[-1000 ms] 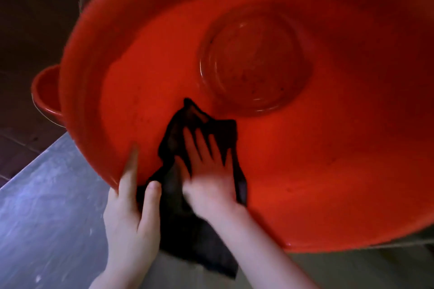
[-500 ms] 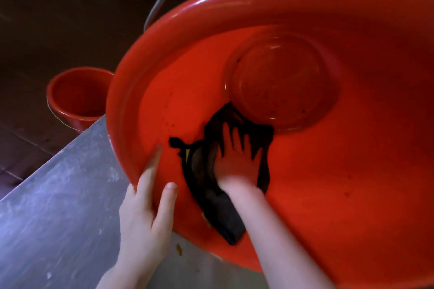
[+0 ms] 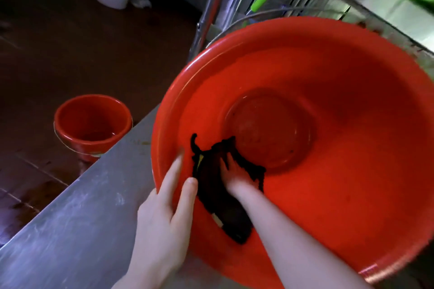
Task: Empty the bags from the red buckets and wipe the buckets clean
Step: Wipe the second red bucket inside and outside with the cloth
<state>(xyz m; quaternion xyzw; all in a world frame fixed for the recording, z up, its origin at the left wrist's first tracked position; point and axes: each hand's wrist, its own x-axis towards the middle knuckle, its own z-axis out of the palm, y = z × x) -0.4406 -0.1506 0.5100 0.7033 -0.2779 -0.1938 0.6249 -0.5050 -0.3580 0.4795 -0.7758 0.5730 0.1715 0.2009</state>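
The large red bucket (image 3: pixel 352 195) stood tipped on the steel tabletop (image 3: pixel 70 230), its mouth facing the person and its round base turned away. No bag showed inside it.

The 2 hands were apart, both at the near-left side of the bucket. The right hand (image 3: pixel 237 176) reached in past the rim, fingers spread and pressed flat on a black cloth (image 3: pixel 211 197) against the inner wall. The cloth's far edge touched the near-left edge of the recessed base. The left hand (image 3: pixel 164 213) lay across the rim just beside the cloth, 1 finger and the thumb straight against the inside. Its other fingers were hidden by the rim, so I could not tell whether it clamped the rim or only braced it.

The base lay directly ahead and to the right of the right hand, which was the nearer hand. Specks on the base suggested wiping there was not yet done, so the next stroke would probably push the cloth forward and right.

A smaller red bucket (image 3: pixel 94 124) stood on the dark floor (image 3: pixel 58 42) beyond the tabletop's left edge, well apart from both hands.
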